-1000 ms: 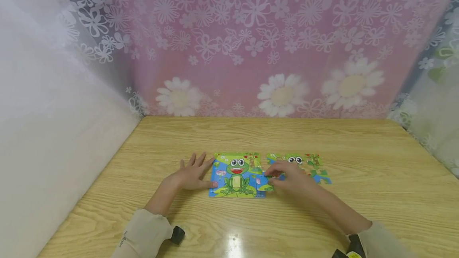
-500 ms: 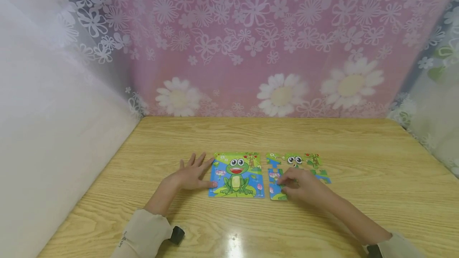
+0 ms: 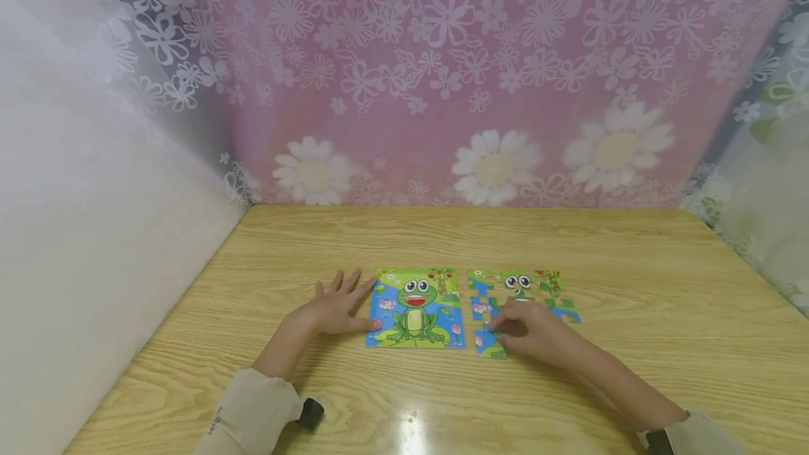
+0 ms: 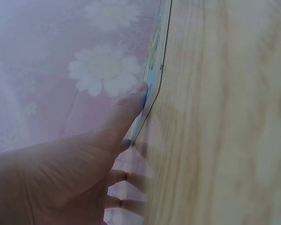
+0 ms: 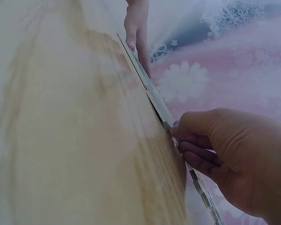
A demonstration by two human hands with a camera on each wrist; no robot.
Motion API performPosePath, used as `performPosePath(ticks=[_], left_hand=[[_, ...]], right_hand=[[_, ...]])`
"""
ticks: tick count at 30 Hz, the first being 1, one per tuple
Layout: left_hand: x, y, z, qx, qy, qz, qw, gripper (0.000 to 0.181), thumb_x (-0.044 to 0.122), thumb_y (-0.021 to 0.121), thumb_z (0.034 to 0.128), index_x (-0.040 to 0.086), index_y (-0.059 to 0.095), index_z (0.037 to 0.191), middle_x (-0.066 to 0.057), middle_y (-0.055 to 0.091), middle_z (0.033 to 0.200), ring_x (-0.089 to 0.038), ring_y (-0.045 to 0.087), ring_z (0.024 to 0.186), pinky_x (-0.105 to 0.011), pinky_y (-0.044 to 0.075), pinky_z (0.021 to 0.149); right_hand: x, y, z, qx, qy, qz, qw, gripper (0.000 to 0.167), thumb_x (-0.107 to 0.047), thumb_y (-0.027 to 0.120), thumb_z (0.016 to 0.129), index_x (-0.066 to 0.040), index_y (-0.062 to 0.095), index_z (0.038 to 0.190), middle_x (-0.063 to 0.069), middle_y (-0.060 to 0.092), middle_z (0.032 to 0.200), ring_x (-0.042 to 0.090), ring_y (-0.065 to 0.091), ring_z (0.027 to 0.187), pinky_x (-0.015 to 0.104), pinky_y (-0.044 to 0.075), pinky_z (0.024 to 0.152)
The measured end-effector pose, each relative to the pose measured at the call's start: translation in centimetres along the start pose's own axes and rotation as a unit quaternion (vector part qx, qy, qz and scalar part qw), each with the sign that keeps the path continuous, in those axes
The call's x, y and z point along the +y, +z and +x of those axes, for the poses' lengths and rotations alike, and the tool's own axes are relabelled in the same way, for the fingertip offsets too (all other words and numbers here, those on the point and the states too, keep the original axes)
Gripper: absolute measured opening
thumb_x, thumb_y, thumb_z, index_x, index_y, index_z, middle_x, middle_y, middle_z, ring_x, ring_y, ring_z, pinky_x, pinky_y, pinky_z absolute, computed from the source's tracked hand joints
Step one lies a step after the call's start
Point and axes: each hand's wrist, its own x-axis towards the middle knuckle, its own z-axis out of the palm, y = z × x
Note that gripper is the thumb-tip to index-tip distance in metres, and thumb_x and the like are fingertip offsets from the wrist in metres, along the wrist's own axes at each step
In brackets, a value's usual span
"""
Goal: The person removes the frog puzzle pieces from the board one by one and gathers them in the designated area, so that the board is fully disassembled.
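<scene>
A square frog picture board [image 3: 423, 339] lies flat on the table. My left hand [image 3: 335, 311] is spread at its left edge, with the thumb [image 4: 131, 103] resting on the board in the left wrist view. To the board's right, my right hand [image 3: 537, 332] pinches a blue and green jigsaw piece [image 3: 485, 344] with a pink flower, at the lower left of the other pieces. In the right wrist view this piece [image 5: 160, 110] looks slightly tilted at the thumb. The right hand hides part of the pieces behind it.
Several frog jigsaw pieces lie in loose rows: a flower piece [image 3: 482, 307], an eyes piece [image 3: 517, 281], a tree piece [image 3: 553, 282] and a blue-green piece [image 3: 567, 311]. The wooden table [image 3: 404, 237] ends at a pink flowered curtain [image 3: 404, 90].
My right hand has carried the jigsaw piece from over the frog board's right edge rightward to the lower left of the other pieces, then slightly nearer me. The left hand stays put.
</scene>
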Motion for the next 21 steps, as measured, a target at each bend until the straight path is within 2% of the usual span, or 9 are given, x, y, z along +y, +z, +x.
performPosePath(ticks=[7, 16, 21], left_hand=[[-0.06, -0.07, 0.07, -0.003, -0.001, 0.001, 1.0, 0.088, 0.063, 0.051, 0.0825, 0.019, 0.014, 0.149, -0.016, 0.0, 0.151, -0.041, -0.009, 0.133, -0.068, -0.003, 0.095], [0.2, -0.15, -0.07, -0.002, 0.001, -0.001, 1.0, 0.087, 0.061, 0.053, 0.0833, 0.018, 0.016, 0.149, -0.017, 0.001, 0.151, -0.041, -0.008, 0.133, -0.068, -0.004, 0.095], [0.07, -0.12, -0.01, -0.001, 0.0, -0.003, 1.0, 0.088, 0.063, 0.052, 0.0822, 0.02, 0.014, 0.149, -0.016, 0.001, 0.151, -0.041, -0.008, 0.134, -0.067, -0.004, 0.095]], right_hand=[[0.16, -0.01, 0.01, -0.005, 0.007, -0.01, 0.9999, 0.02, 0.0, 0.067, 0.079, -0.015, 0.066, 0.092, -0.011, 0.058, 0.091, 0.009, 0.056, 0.085, 0.026, 0.048, 0.075], [0.0, -0.06, -0.01, -0.001, -0.011, -0.012, 0.9999, 0.019, 0.001, 0.067, 0.08, -0.014, 0.066, 0.091, -0.009, 0.059, 0.09, 0.009, 0.055, 0.082, 0.025, 0.048, 0.072], [-0.47, -0.07, 0.13, 0.005, -0.011, 0.007, 0.9999, 0.015, 0.0, 0.064, 0.083, -0.012, 0.065, 0.092, -0.006, 0.058, 0.092, 0.011, 0.058, 0.086, 0.025, 0.049, 0.075]])
